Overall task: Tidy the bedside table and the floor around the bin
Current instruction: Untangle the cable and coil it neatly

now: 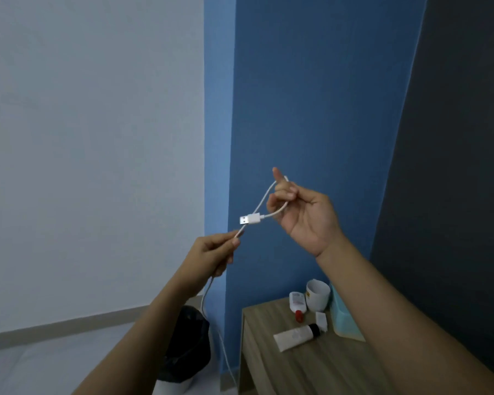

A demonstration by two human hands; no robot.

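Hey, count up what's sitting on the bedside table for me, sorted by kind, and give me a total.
Bottle with red cap: 1
White cup: 1
Tube with black cap: 1
Small white packet: 1
Teal box: 1
Total: 5

White cable point(264, 198), blue wall point(311, 95), black bin point(187, 346), wood-grain table point(311, 369).

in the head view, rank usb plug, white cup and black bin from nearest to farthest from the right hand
1. usb plug, just left of the right hand
2. white cup, below it on the bedside table
3. black bin, lower left on the floor
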